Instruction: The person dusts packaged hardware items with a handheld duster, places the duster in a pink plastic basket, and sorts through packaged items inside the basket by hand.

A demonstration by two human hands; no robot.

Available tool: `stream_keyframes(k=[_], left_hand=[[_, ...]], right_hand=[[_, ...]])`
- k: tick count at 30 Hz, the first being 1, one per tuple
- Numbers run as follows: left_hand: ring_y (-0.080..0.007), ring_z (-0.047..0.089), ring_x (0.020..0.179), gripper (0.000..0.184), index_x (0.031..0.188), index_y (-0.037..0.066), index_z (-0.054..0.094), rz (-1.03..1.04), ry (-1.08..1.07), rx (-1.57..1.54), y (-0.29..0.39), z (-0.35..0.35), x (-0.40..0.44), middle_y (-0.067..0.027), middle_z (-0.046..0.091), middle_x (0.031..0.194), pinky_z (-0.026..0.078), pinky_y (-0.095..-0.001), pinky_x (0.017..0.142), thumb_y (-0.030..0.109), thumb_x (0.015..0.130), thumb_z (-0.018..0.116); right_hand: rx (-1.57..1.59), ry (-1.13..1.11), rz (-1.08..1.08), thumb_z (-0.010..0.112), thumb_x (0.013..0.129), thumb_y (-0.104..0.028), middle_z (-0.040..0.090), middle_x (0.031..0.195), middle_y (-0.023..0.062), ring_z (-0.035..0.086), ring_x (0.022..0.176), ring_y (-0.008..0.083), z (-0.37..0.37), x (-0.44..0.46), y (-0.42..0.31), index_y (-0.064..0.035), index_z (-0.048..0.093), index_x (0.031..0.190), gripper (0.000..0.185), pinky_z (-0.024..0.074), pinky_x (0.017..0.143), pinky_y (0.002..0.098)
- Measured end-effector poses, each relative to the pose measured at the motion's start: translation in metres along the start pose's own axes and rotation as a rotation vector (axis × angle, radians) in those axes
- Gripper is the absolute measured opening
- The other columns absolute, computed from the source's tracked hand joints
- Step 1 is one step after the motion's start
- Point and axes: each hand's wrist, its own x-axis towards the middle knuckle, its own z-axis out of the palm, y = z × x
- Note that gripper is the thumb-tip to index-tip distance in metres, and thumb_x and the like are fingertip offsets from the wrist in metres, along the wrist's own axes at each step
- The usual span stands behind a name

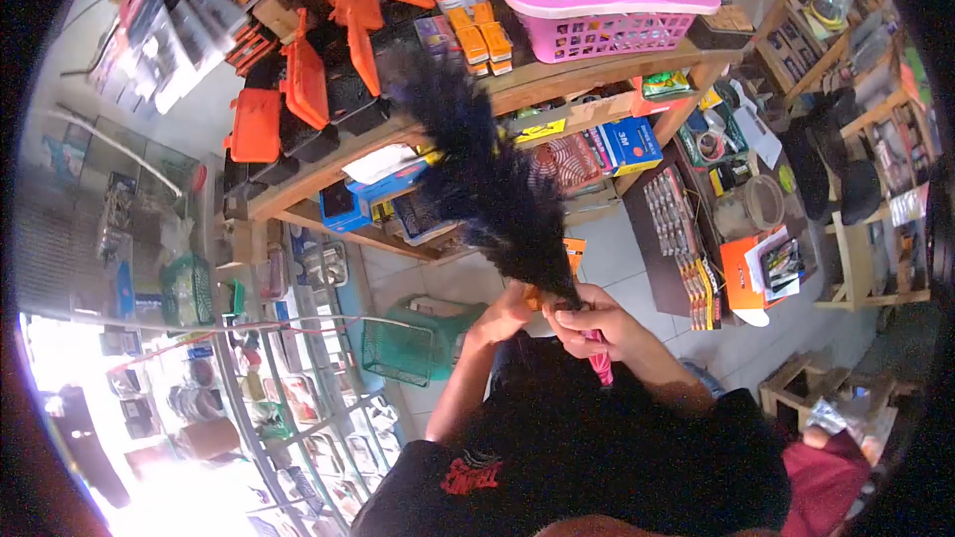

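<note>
A feather duster (487,169) with dark bushy feathers rises in front of my chest, its plume tilted up and to the left. My right hand (595,323) is closed round it near the base of the feathers, and its pink handle (600,363) sticks out below the fingers. Close beside it, my left hand (505,314) is closed on a small orange packet (534,296), whose details are mostly hidden by fingers and feathers. Another orange piece (574,253) shows behind the plume; whether it belongs to the same packet I cannot tell.
Ahead, a wooden shelf (532,89) carries a pink basket (607,18) of small packets and orange boxes (303,80) with lids raised. A green basket (398,350) stands on the floor at left, near a glass display case (298,408). Low goods table (647,254) at right.
</note>
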Motion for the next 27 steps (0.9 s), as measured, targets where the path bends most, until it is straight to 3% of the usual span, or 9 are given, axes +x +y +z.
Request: stream_keyframes(k=[2,4,6,9,10,14,17,22,27], left_hand=[[-0.0165,0.057,0.089,0.046,0.106,-0.003,0.062,0.183,0.032,0.013,0.025,0.022,0.003,-0.008,0.062,0.094,0.047,-0.0325,0.079,0.041,0.095,0.057],[-0.0143,0.057,0.083,0.047,0.101,-0.002,0.064,0.153,0.061,0.048,0.047,0.029,0.002,-0.0067,0.061,0.088,0.047,-0.0305,0.073,0.044,0.095,0.057],[-0.0124,0.057,0.079,0.049,0.101,-0.002,0.065,-0.099,0.079,0.094,0.065,0.02,-0.007,-0.0053,0.061,0.086,0.047,-0.0285,0.068,0.046,0.095,0.056],[-0.0177,0.062,0.089,0.052,0.111,-0.002,0.064,-0.204,0.048,0.313,0.111,0.025,-0.009,-0.0078,0.067,0.1,0.05,-0.0329,0.08,0.046,0.095,0.052],[-0.0159,0.062,0.082,0.048,0.108,-0.001,0.065,0.037,0.076,0.316,0.102,0.023,-0.007,-0.0072,0.067,0.094,0.05,-0.031,0.076,0.043,0.097,0.049],[-0.0137,0.06,0.079,0.04,0.105,0.0,0.065,-0.094,0.211,-0.087,0.121,0.012,-0.021,-0.0051,0.067,0.088,0.049,-0.0292,0.076,0.037,0.098,0.051],[-0.0131,0.06,0.081,0.039,0.105,-0.001,0.064,0.038,0.135,0.11,0.126,0.002,-0.027,-0.0045,0.067,0.087,0.048,-0.0294,0.079,0.036,0.099,0.051],[-0.0149,0.06,0.082,0.043,0.105,0.001,0.063,0.192,0.24,0.226,0.151,0.009,-0.038,-0.005,0.066,0.091,0.049,-0.0295,0.077,0.042,0.096,0.054],[-0.0145,0.06,0.087,0.043,0.106,0.002,0.062,0.143,-0.056,-0.018,0.128,-0.019,-0.041,-0.008,0.064,0.096,0.051,-0.0306,0.07,0.044,0.097,0.054]], right_hand=[[0.135,-0.114,0.006,0.059,0.093,-0.014,0.046,0.061,0.0023,0.034,0.035,0.0062,0.002,0.002,0.007,-0.0011,0.05,0.105,0.02,0.0258,0.034,0.0227],[0.175,-0.15,0.037,0.059,0.092,-0.014,0.046,0.059,0.0031,0.034,0.034,0.0072,0.006,0.007,0.011,0.0002,0.051,0.106,0.021,0.0254,0.033,0.0233],[0.117,-0.125,0.099,0.059,0.092,-0.014,0.046,0.059,0.0035,0.034,0.034,0.0075,0.009,0.009,0.018,0.0005,0.053,0.107,0.022,0.0254,0.033,0.0234],[0.034,-0.114,0.168,0.059,0.092,-0.014,0.046,0.059,0.0037,0.034,0.034,0.0089,0.022,0.013,0.025,-0.0001,0.055,0.108,0.022,0.0275,0.033,0.0243],[0.016,-0.107,0.17,0.057,0.094,-0.019,0.045,0.059,0.0025,0.035,0.035,0.0089,0.026,0.014,0.027,-0.0007,0.055,0.106,0.022,0.0282,0.034,0.0245],[-0.102,-0.1,0.209,0.05,0.101,-0.036,0.039,0.055,-0.0032,0.033,0.036,0.0064,0.029,0.017,0.043,-0.0071,0.051,0.091,0.03,0.0256,0.032,0.0228],[-0.11,-0.107,0.236,0.042,0.103,-0.04,0.036,0.056,-0.0034,0.032,0.039,0.0056,0.018,0.021,0.051,-0.0061,0.048,0.087,0.038,0.026,0.036,0.0212],[-0.354,-0.004,-0.011,0.044,0.102,-0.039,0.037,0.056,-0.0037,0.03,0.039,0.0036,0.036,0.015,0.038,-0.0058,0.049,0.082,0.039,0.0236,0.036,0.0199],[-0.47,-0.016,-0.042,0.044,0.102,-0.042,0.037,0.054,-0.004,0.03,0.038,0.0034,0.04,0.013,0.009,-0.0052,0.047,0.08,0.043,0.0243,0.036,0.02]])
